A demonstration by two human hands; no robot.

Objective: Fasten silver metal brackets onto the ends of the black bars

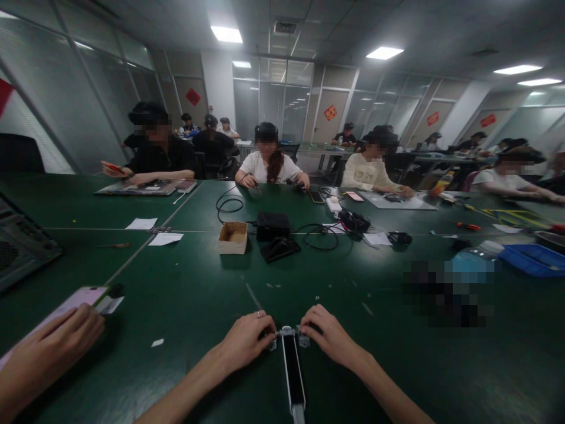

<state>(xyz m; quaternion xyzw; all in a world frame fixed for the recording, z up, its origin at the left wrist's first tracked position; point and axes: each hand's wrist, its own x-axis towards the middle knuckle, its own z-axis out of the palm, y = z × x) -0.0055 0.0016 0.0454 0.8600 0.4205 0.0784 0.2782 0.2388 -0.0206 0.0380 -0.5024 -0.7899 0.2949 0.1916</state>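
My left hand [249,338], with a ring on one finger, pinches the left side of a metal fitting [286,331] low in the middle of the view. On its other side, my right hand [329,335] has its fingers closed on the fitting's right end. Between my hands, a long dark bar with a pale metal frame [293,371] runs from the fitting down toward the bottom edge. The fingertips partly hide both ends of the fitting.
Another person's hand [73,335] rests on a pink phone [75,300] at left. Ahead on the green table [212,282] stand an open cardboard box [233,238], a black box [272,225] and cables. A blue tray [534,259] lies right. People sit opposite.
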